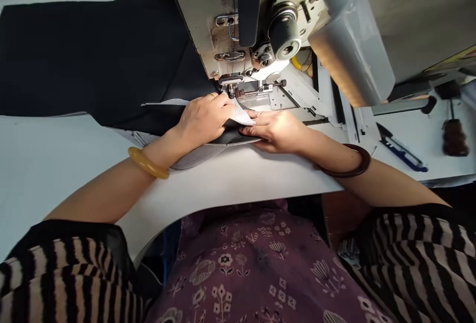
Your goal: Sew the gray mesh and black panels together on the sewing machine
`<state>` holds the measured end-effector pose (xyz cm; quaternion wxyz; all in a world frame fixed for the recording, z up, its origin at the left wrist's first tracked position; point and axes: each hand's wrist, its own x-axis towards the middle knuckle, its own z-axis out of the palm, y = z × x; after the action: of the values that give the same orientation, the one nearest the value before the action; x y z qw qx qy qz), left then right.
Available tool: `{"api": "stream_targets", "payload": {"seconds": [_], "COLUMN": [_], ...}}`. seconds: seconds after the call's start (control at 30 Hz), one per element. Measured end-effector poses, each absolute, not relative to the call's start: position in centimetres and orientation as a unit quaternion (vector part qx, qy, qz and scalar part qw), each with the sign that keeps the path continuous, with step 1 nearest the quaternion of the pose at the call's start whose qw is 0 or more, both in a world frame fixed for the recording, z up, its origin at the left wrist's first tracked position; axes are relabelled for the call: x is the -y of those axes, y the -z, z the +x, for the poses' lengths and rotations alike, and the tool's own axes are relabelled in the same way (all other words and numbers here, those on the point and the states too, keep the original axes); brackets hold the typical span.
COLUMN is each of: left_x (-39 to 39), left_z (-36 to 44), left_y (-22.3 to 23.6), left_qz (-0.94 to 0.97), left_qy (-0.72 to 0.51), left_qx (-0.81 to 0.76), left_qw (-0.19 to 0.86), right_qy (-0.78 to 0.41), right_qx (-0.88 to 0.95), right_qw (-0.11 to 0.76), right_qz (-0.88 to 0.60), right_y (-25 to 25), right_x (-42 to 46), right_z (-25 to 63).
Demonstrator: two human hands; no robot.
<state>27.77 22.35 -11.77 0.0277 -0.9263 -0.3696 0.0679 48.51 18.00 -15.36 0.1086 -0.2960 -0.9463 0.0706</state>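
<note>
A large dark fabric piece (92, 60) spreads to the left of a sewing machine (203, 1), and its near end lies by the presser foot (231, 90). Just left of the needle area, my left hand (204, 119) presses down on the fabric with its fingers curled together at a white strip (241, 115). On the other side, my right hand (277, 131) pinches the fabric layers at their right end. Grey mesh material (201, 156) shows along the near edge, under my left hand. The needle tip is hard to make out.
A blue thread cutter or snips (403, 152) lies at right, near a dark-handled tool (454, 137). White strips (323, 90) lie behind my right wrist. A translucent plastic guard (353, 45) hangs from the machine. The white table (223, 184) curves at its front edge.
</note>
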Motion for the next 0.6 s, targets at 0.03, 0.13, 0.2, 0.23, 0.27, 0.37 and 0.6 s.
{"api": "stream_targets", "payload": {"seconds": [0.03,0.13,0.2,0.23,0.27,0.37,0.6], "left_x": [-22.1,-21.4,-21.1,-21.1,-21.1,-21.5,-23.5], "left_z": [28.1,29.1,29.4,29.4,29.2,28.5,27.9], "left_y": [11.5,10.9,10.9,11.0,11.1,11.7,11.6], "left_qz": [-0.921,-0.904,-0.904,-0.908,-0.913,-0.93,-0.944], "left_qy": [-0.069,-0.07,-0.074,-0.074,-0.07,-0.056,-0.092], "left_qx": [0.382,0.421,0.422,0.413,0.401,0.36,0.309], "left_qw": [0.02,0.002,0.008,0.016,0.025,0.042,0.067], "right_qy": [-0.064,-0.035,-0.023,-0.017,-0.01,0.015,-0.013], "right_qx": [0.95,0.949,0.946,0.944,0.943,0.938,0.918], "right_qw": [0.114,0.114,0.112,0.11,0.107,0.085,0.009], "right_qz": [-0.283,-0.292,-0.305,-0.311,-0.316,-0.335,-0.395], "right_y": [15.5,15.9,16.1,16.2,16.2,16.0,14.6], "right_x": [-18.1,-17.9,-17.7,-17.5,-17.4,-17.2,-16.6], "right_z": [48.8,48.6,47.9,47.5,47.2,46.4,44.1]}}
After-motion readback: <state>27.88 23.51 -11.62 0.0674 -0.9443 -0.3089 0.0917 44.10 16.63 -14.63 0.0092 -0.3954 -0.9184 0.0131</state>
